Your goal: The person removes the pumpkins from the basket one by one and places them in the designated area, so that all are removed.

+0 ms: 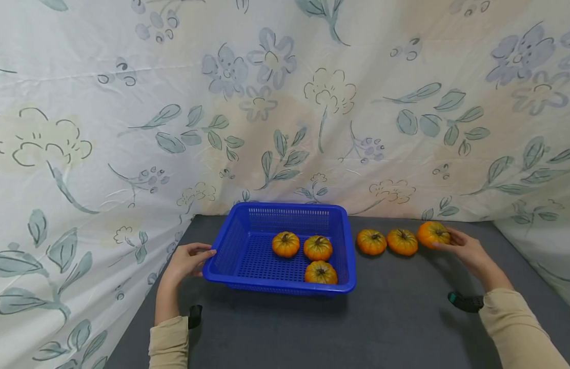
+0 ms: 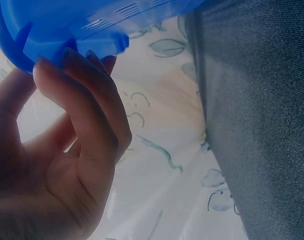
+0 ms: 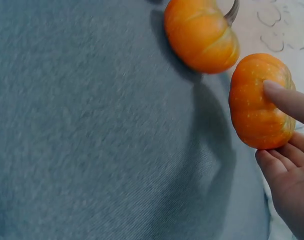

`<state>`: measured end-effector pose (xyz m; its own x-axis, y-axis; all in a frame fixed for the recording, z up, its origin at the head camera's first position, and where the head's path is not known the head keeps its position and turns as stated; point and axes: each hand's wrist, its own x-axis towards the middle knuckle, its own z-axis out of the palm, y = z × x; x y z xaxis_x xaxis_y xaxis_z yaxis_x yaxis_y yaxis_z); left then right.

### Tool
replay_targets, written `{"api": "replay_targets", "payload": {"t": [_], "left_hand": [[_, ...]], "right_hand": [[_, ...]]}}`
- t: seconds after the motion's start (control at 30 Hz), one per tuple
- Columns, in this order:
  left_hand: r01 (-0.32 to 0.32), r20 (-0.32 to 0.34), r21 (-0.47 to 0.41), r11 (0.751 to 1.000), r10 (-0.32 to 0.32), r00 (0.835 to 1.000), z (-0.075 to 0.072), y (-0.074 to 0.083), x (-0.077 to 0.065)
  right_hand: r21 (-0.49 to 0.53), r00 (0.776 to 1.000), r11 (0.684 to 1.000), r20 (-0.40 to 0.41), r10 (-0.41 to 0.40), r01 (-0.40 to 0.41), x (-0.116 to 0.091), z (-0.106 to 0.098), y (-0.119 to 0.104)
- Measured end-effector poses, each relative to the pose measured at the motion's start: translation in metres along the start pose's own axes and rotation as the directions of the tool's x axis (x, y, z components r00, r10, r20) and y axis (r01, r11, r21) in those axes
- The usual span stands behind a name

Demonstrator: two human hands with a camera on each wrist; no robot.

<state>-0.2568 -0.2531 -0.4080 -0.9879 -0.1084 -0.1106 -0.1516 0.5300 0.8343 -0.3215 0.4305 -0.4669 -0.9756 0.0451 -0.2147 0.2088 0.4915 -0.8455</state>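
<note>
My left hand (image 1: 187, 262) grips the left rim of a blue plastic basket (image 1: 276, 283), thumb on top and fingers underneath. In the left wrist view the curled fingers (image 2: 91, 115) meet the basket's underside and edge. Three small orange pumpkins lie inside, toward the basket's right half. At the right, my right hand (image 1: 471, 256) holds another small pumpkin (image 1: 432, 234) between thumb and fingers. The right wrist view shows this held pumpkin (image 3: 259, 102) with the thumb on its side and a shadow on the cloth below.
Two more pumpkins, one (image 1: 371, 242) by the basket's right wall and another (image 1: 402, 242) beside it, sit in a row on the dark grey table (image 1: 382, 318). A floral curtain (image 1: 285, 102) rises along the back and left edges.
</note>
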Motion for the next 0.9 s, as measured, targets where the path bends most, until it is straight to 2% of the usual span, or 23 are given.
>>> {"api": "replay_targets", "payload": {"t": [0.17, 0.3, 0.63, 0.9], "left_hand": [[0.000, 0.000, 0.000, 1.000, 0.000, 1.000, 0.000, 0.001, 0.000], [0.000, -0.001, 0.001, 1.000, 0.000, 1.000, 0.000, 0.001, 0.000], [-0.009, 0.002, -0.007, 1.000, 0.009, 1.000, 0.000, 0.001, -0.001], [-0.010, 0.008, -0.007, 1.000, 0.010, 1.000, -0.001, 0.003, -0.003]], "right_hand": [[-0.080, 1.000, 0.997, 0.000, 0.004, -0.004, -0.012, 0.000, 0.000], [-0.102, 1.000, 0.995, -0.007, 0.012, -0.013, -0.014, 0.000, 0.000], [-0.096, 1.000, 0.995, 0.001, 0.020, -0.020, -0.015, 0.000, 0.005], [-0.081, 1.000, 0.997, -0.027, 0.010, -0.012, -0.018, 0.007, 0.000]]}}
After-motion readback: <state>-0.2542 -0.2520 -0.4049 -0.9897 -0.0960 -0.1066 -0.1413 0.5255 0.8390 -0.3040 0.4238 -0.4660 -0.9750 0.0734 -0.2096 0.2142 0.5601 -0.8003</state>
